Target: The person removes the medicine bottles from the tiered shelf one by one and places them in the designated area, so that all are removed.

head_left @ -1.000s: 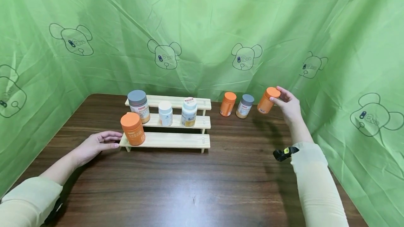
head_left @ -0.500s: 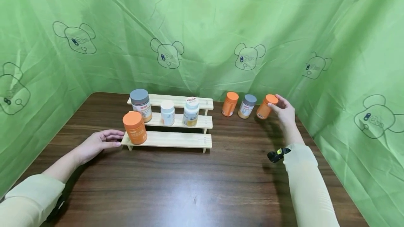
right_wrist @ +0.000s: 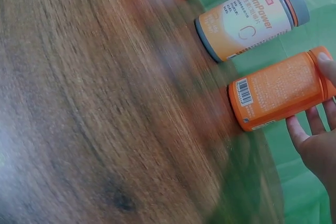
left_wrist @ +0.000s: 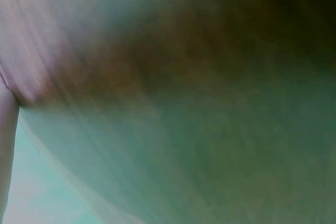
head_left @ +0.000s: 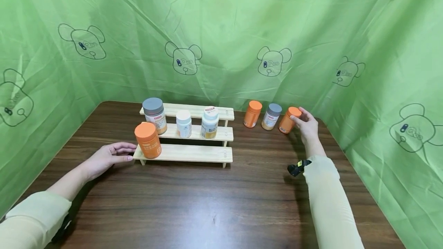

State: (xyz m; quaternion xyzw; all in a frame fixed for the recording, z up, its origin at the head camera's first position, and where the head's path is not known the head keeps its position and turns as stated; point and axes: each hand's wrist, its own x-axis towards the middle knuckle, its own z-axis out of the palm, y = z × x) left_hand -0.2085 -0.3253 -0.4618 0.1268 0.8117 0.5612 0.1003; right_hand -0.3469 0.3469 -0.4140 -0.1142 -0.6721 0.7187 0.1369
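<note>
At the back right, my right hand [head_left: 307, 126] holds an orange bottle [head_left: 288, 121] near its cap, thumb in front and fingers behind. In the right wrist view that bottle [right_wrist: 281, 90] stands upright at the table surface, fingertips against its side. Left of it are a grey-capped bottle [head_left: 271, 117] and another orange bottle [head_left: 252, 114]. My left hand [head_left: 104, 160] rests at the left end of a three-step wooden rack [head_left: 194, 153], thumb and fingers at the lowest shelf's end. A large orange jar [head_left: 148, 140] sits on that shelf, close to the fingers.
Further up the rack stand a grey-capped jar [head_left: 155, 115], a small white bottle [head_left: 184, 124] and a pale blue-white bottle [head_left: 209, 123]. Green cloth [head_left: 221, 22] walls the dark wooden table [head_left: 207, 206] at the back and sides. The left wrist view is mostly blurred.
My right hand has lowered the orange bottle to the table and moved it left, nearer the grey-capped bottle. My left hand stays at the rack's end. The head view has shifted slightly.
</note>
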